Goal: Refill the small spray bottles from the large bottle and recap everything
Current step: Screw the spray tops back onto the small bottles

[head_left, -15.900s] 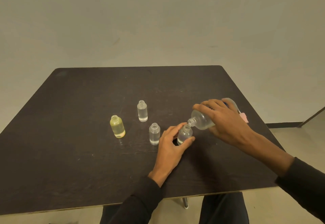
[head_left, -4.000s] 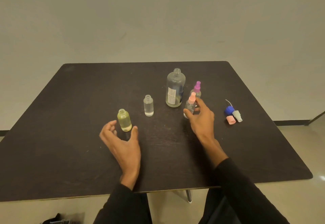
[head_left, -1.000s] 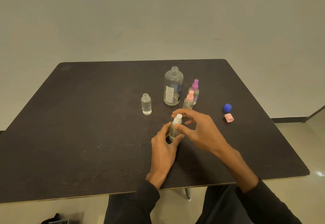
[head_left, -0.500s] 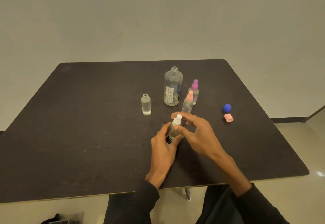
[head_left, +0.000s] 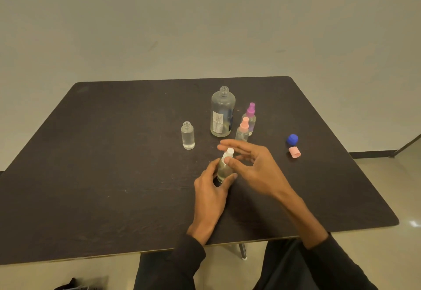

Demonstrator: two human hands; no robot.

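- Our left hand (head_left: pixel 210 189) grips the small clear spray bottle with yellowish liquid (head_left: pixel 222 170), upright on the dark surface (head_left: pixel 91 176), near centre.
- Our right hand (head_left: pixel 255 166) pinches its white spray cap (head_left: pixel 228 154) with thumb and forefinger, other fingers spread.
- Risk: cap cross-threads or sits loose, so it leaks; too much twist could tip the bottle.
- Far side: uncapped large clear bottle with label (head_left: pixel 222 113), pink-capped (head_left: pixel 242 131) and purple-capped small bottles (head_left: pixel 250 118) just beside the right hand's fingers; a careless sweep could knock them.
- Open small clear bottle (head_left: pixel 188 135) at left; blue cap (head_left: pixel 292 139) and pink cap (head_left: pixel 294 152) lie right, well apart.
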